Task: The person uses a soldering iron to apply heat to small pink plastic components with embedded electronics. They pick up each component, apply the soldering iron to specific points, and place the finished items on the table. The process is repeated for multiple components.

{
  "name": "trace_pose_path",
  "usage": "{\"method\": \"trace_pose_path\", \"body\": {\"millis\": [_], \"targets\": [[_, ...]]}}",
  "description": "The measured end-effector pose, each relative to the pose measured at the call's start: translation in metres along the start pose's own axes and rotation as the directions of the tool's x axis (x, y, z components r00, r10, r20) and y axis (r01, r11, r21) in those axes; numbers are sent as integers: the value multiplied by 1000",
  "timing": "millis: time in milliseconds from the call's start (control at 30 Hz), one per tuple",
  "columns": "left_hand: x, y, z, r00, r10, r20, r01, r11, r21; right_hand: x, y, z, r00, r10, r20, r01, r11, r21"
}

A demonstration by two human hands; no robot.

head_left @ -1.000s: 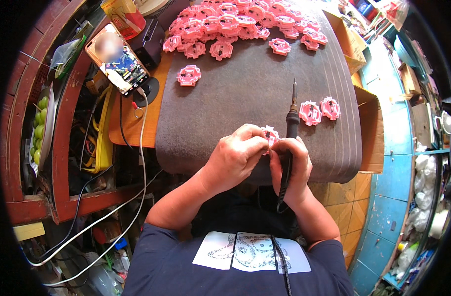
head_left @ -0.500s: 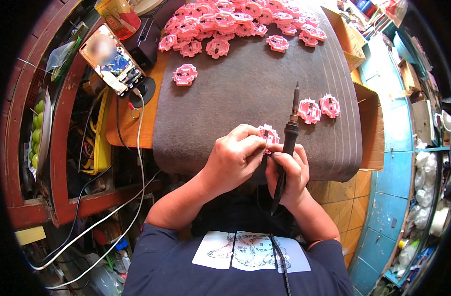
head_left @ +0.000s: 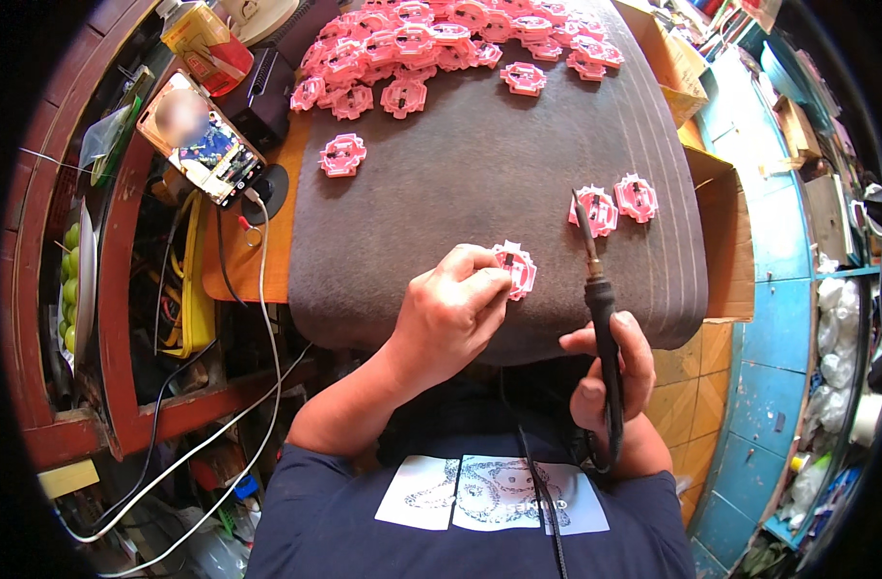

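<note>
My left hand [head_left: 452, 301] pinches a pink plastic part [head_left: 519, 271] by its left side, close to the near edge of the table. A small dark piece shows in the part's middle. In my right hand [head_left: 626, 376] is a soldering iron [head_left: 602, 323] with a black handle. Its metal tip points away from me and appears over a pink part [head_left: 603, 214] on the table; whether they touch I cannot tell. Beside that one lies another pink part [head_left: 637, 199]. One more pink part [head_left: 342, 155] sits alone at the left.
A heap of pink parts [head_left: 412, 43] covers the far end of the dark table mat [head_left: 441, 174]. At the left stand a phone [head_left: 202, 140] on a round stand and a bottle [head_left: 204, 48]. Cardboard boxes [head_left: 720, 232] line the right edge. A white cable [head_left: 267, 318] hangs at the left.
My right hand has drawn away from the pink part, moving right and toward me with the soldering iron. My left hand still holds the part, now nearly upright and a little further left.
</note>
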State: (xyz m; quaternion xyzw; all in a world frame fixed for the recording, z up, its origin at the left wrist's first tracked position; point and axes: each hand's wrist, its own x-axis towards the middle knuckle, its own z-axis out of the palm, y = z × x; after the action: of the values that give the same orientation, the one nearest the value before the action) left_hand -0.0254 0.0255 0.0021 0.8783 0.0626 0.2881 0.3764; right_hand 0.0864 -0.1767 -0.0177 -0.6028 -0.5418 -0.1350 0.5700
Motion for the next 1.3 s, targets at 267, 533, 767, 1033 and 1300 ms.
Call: {"method": "trace_pose_path", "body": {"millis": [267,533,767,1033,1300], "targets": [[1,2,-1,1000,-12,11,12,1000,18,13,-27,-34,989,17,150,-11,999,-40],[1,1,0,1000,9,-1,-9,999,31,18,-28,-24,978,5,207,-4,1000,-5],[0,1,0,1000,-7,8,7,1000,22,19,-28,-25,974,-21,224,22,1000,-1],[0,0,-1,1000,-5,23,4,999,41,19,-28,-23,973,-22,228,26,1000,-13],[1,3,-2,999,-9,35,7,998,57,19,-29,-23,972,-16,236,22,1000,-19]]}}
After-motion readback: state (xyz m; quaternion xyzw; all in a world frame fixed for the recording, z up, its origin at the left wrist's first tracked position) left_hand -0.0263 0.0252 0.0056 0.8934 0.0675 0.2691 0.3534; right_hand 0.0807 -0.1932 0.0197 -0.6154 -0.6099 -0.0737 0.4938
